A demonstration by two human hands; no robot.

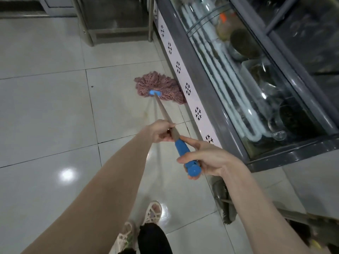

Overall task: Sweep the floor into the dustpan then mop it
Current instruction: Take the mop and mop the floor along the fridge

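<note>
A pink string mop head point(157, 87) with a blue socket lies spread on the glossy white tile floor point(45, 110), touching the foot of a display freezer. Its metal handle point(164, 114) runs back toward me and ends in a blue grip point(185, 153). My left hand point(161, 131) grips the metal shaft just above the blue grip. My right hand point(207, 158) holds the blue end, its forefinger stretched along the grip.
A glass-topped display freezer point(238, 88) with a white snowflake strip point(187, 88) runs along the right. A steel cabinet frame point(113, 24) stands at the back. A broom head point(223, 204) lies on the floor by the freezer's corner. My feet in sandals point(152, 211) are below.
</note>
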